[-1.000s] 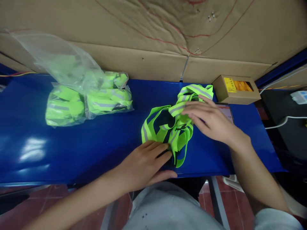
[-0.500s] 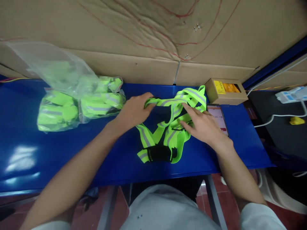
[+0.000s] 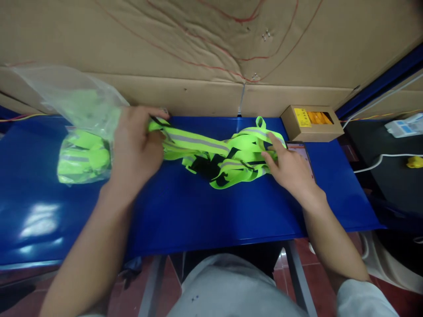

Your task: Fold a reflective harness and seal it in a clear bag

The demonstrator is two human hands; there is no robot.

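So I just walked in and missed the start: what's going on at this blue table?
A person is handling a neon-green reflective vest on the blue table. The left hand holds one end over by the bagged vests. The right hand is on the other end beside a phone, so the straps lie stretched out between the two hands. A small cardboard box sits at the back right.

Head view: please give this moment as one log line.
left hand: shut on vest | right hand: on vest | vest: stretched across blue table
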